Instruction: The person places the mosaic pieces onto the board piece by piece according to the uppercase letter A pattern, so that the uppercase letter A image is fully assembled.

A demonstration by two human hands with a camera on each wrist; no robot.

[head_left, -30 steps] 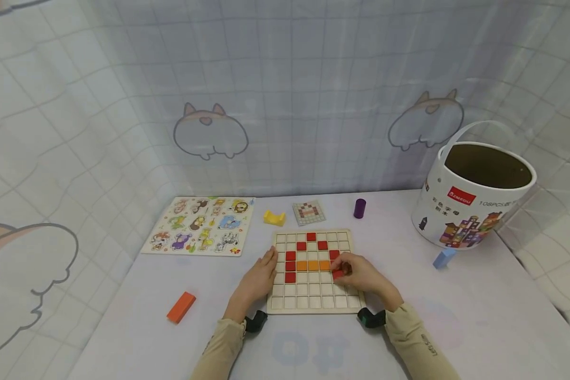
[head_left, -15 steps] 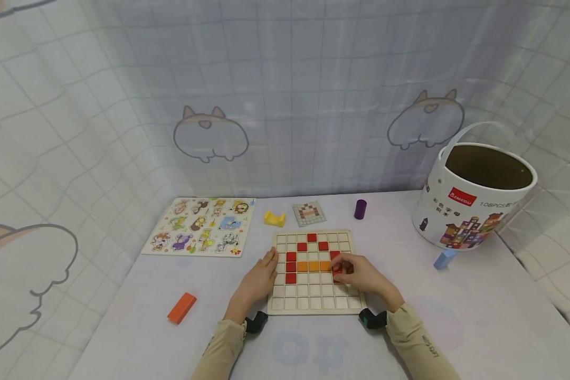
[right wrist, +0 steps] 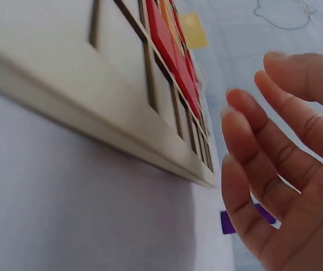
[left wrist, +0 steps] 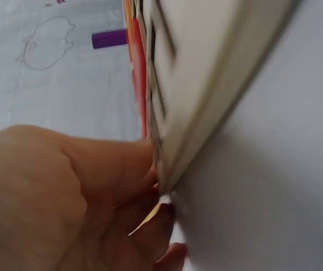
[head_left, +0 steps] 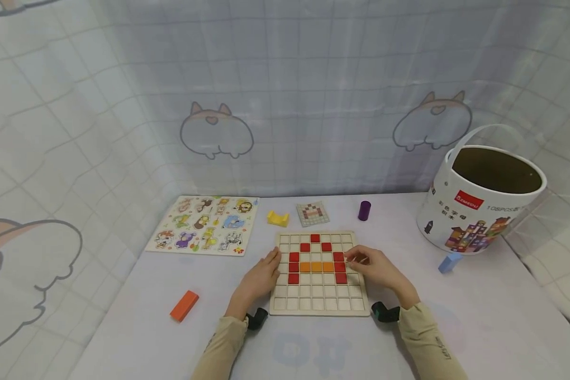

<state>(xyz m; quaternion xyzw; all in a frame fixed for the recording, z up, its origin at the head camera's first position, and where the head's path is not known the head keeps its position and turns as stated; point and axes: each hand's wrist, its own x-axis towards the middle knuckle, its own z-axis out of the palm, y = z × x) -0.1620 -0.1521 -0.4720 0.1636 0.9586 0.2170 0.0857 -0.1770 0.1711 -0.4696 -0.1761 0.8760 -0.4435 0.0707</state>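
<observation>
A pale wooden grid board (head_left: 316,304) lies flat on the table. Several red square tiles (head_left: 341,278) form a peaked shape in its cells, joined by a row of 3 orange tiles (head_left: 316,267). My left hand (head_left: 258,277) rests against the board's left edge, its thumb (left wrist: 122,161) at the rim. Over the right edge is my right hand (head_left: 377,269), holding nothing, with fingertips close to the right column of red tiles. In the right wrist view its fingers (right wrist: 243,141) are loosely bent and spread, apart from the board.
Behind the board lie a small pattern card (head_left: 312,214), a yellow block (head_left: 277,218) and a purple cylinder (head_left: 364,211). An animal puzzle (head_left: 201,227) is back left, an orange block (head_left: 184,306) front left. A white bucket (head_left: 475,221) and blue block (head_left: 449,262) stand right.
My right hand has let go of the lowest red tile on the right and moved right and slightly up, uncovering the right column. The left hand stays at the board's edge.
</observation>
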